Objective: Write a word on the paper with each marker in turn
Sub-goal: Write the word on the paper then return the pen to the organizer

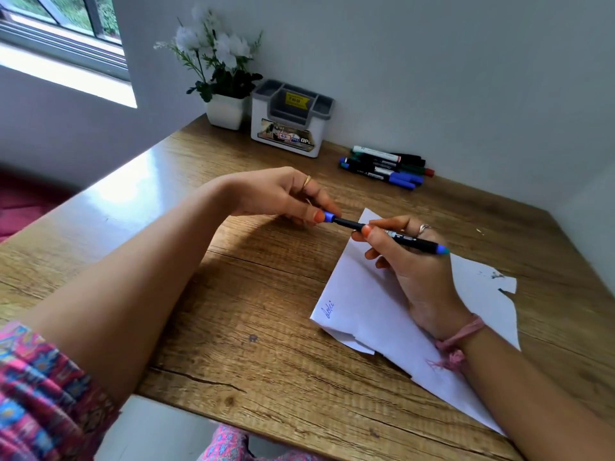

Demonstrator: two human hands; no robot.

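Just above the white paper [372, 311], both hands hold one black marker [409, 240] with blue ends, lying almost level over the sheet's far corner; the right hand [412, 261] grips the barrel, its fingers [366, 231] curled round it and the thumb pressed on top, the wrist resting on the paper and wearing a pink thread band [461, 337]; the left hand [283, 194] pinches the blue cap [329, 216] at the marker's left end between thumb and fingertips, just beyond the paper's far left edge, a ring on one finger; whether the cap is seated or coming apart I cannot tell; the paper lies aslant on the wooden tabletop [249, 311], its near left corner bearing a short word in blue ink [327, 309], its near edge torn and its far right edge ragged with dark marks; beyond the paper, near the wall, lies a cluster of other markers [386, 168] with blue, green, red and black caps, touching one another; farther left of these, well apart from the paper, stand a white-and-grey desk organiser [289, 128] and beside it a white pot of white flowers [224, 111]; a patterned pink sleeve [40, 394] covers the left upper arm.
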